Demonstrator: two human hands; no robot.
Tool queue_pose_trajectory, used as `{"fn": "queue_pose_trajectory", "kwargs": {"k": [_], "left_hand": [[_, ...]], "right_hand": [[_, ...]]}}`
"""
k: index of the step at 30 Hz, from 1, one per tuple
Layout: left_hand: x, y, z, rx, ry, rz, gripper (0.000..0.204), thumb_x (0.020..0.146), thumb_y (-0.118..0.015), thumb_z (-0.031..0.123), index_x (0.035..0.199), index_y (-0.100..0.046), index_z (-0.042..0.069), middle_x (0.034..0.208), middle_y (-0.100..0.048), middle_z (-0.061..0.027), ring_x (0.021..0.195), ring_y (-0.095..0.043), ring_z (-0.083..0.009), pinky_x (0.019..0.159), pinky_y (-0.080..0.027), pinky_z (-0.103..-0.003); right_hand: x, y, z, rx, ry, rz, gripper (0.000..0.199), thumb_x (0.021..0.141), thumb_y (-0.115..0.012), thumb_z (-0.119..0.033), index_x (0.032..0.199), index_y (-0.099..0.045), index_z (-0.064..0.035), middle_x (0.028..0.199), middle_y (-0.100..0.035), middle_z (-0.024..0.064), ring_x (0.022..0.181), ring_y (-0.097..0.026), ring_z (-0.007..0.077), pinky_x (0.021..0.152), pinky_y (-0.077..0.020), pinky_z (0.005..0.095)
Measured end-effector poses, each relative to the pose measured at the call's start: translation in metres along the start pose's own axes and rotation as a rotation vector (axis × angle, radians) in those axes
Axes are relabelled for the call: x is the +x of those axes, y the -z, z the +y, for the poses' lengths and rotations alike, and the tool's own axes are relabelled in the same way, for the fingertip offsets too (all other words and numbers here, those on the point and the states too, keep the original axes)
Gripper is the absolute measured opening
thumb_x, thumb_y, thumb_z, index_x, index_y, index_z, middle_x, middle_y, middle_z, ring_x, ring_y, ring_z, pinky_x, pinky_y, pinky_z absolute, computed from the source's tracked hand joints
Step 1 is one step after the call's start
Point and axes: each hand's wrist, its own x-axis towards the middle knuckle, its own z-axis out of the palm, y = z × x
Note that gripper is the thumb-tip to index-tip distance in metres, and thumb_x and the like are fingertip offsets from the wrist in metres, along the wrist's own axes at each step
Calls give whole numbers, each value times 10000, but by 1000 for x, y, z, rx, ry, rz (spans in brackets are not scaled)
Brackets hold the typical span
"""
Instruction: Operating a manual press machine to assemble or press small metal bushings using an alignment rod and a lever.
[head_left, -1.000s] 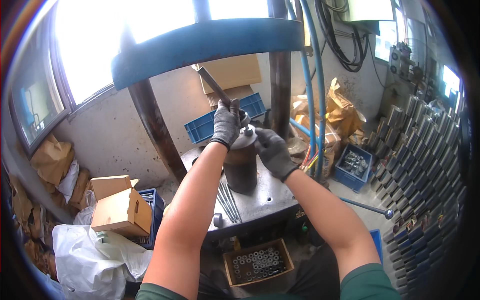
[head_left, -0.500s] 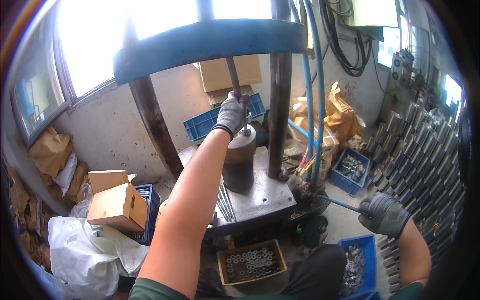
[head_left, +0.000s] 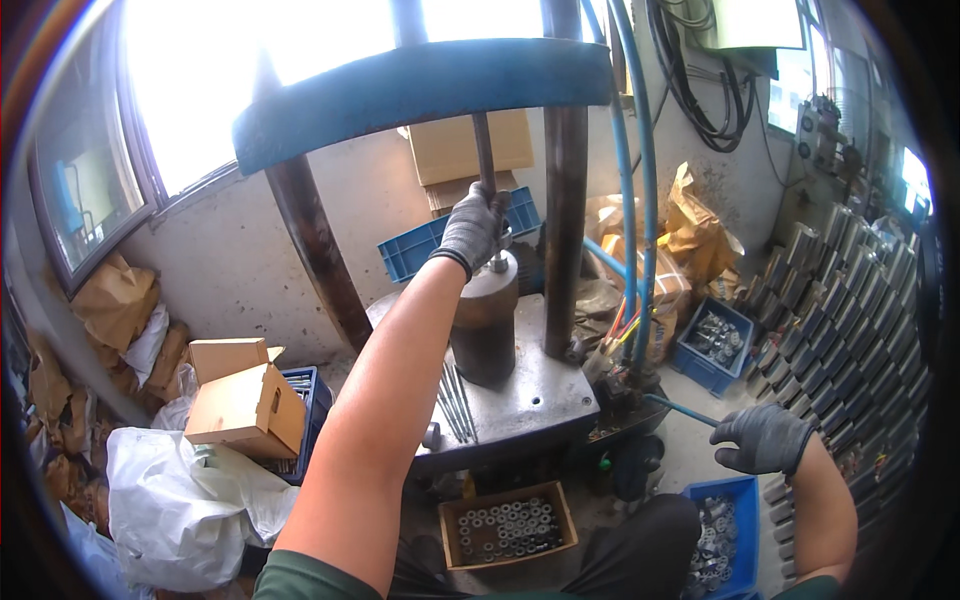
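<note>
My left hand (head_left: 472, 232), in a grey glove, is closed around the lower end of a dark upright rod (head_left: 484, 150) in the press frame. Just beneath it, a bright metal fitting (head_left: 499, 262) stands on top of a thick steel cylinder (head_left: 486, 325). The cylinder rests on the steel press table (head_left: 545, 375). Off to the right, my gloved right hand (head_left: 768, 440) has its fingers curled loosely at the end of a blue lever (head_left: 680, 408); the fingers partly hide that end. Several thin metal rods (head_left: 457, 405) lie on the press table left of the cylinder.
A blue crossbeam (head_left: 420, 95) spans dark posts (head_left: 562, 230). By my knees are a carton of ring-shaped parts (head_left: 450, 550) and a blue bin (head_left: 748, 530). Another blue bin (head_left: 722, 375), stacked metal tubes (head_left: 850, 320), an open cardboard box (head_left: 235, 405) and white plastic sheeting (head_left: 165, 500) stand around.
The whole view has shifted slightly to the right. My right hand has dropped a little, and its grip at the lever's end looks looser. My left hand stays on the rod.
</note>
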Motion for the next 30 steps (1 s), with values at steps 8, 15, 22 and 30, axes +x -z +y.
{"fn": "queue_pose_trajectory", "kwargs": {"k": [8, 15, 22, 30], "left_hand": [[-3, 0, -2, -73, -1, 9, 358, 1098, -555, 350, 1287, -549, 46, 821, -680, -90, 746, -686, -185, 689, -580, -373], [-2, -1, -3, -15, -15, 44, 361, 1098, -553, 364, 1269, -544, 47, 820, -670, -89, 761, -681, -173, 688, -580, -371], [0, -2, -2, -11, 8, 33, 364, 1099, -554, 352, 1273, -546, 32, 814, -661, -86, 727, -667, -169, 668, -575, -366], [-3, 1, 2, 3, 28, 21, 383, 1097, -551, 369, 1277, -546, 32, 828, -688, -97, 755, -697, -189, 685, -586, -377]], "right_hand": [[-1, -1, 2, 26, -9, 16, 430, 909, -627, -380, 1187, -760, -79, 1167, -748, 163, 1069, -714, 348, 976, -553, 443], [-4, -5, -3, 29, -18, 73, 396, 885, -625, -327, 1172, -769, -95, 1154, -754, 155, 1044, -722, 343, 962, -564, 439], [-20, -30, -7, 108, -61, 183, 361, 849, -639, -278, 1130, -782, -102, 1083, -769, 137, 995, -735, 334, 917, -585, 418], [-29, -55, -3, 186, -96, -195, 359, 908, -628, -384, 1161, -782, -181, 1077, -764, 149, 1023, -726, 350, 940, -570, 434]]}}
